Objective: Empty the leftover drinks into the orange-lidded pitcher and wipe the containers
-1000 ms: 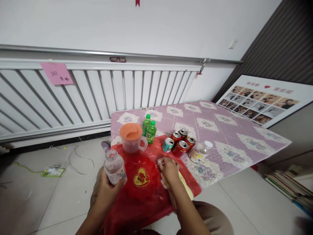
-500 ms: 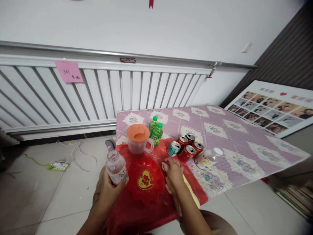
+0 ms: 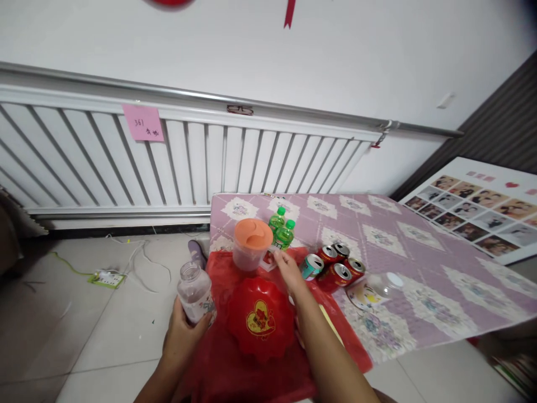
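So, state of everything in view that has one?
held jar: open, in left hand
pitcher: lid on, upright
right hand: at pitcher handle
green bottles: both capped, upright
cans: all five opened, upright
other jar: capped
red dish: empty

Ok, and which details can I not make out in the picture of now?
All in the head view:
- Right hand: its back hides whether the fingers grip the pitcher.
- Yellow item: partly hidden by the right forearm.
- Clear jar: label print too small, partly behind the left hand.
- Photo board: cut off by the right edge.
- Books: blurred, cut off at right.
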Motion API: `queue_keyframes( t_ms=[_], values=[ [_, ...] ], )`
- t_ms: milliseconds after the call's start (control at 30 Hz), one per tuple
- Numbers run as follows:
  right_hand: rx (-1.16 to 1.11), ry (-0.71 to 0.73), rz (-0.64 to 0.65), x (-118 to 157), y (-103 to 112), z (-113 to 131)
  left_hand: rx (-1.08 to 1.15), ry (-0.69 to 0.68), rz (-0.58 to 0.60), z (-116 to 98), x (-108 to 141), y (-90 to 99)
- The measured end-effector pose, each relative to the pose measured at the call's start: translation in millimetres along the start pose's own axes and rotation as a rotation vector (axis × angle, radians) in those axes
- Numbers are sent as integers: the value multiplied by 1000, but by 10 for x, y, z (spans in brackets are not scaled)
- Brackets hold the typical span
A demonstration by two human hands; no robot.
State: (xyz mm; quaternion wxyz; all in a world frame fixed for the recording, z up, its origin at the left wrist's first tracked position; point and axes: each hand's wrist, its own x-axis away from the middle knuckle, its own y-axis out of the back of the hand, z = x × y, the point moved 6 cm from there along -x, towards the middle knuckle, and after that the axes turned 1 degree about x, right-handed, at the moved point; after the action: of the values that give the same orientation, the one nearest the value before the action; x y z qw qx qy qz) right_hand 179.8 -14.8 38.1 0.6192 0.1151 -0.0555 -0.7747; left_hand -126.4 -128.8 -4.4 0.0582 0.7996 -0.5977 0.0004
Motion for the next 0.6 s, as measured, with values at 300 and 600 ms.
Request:
queue_keyframes(
  t_ms=[300,600],
  values=[
    [-104,-78,-37,-149,-276,114,83,80,-59,183,-41,374],
    [-23,-74,-213,-404,-632,469,69,79,-77,356,-14,508]
  ],
)
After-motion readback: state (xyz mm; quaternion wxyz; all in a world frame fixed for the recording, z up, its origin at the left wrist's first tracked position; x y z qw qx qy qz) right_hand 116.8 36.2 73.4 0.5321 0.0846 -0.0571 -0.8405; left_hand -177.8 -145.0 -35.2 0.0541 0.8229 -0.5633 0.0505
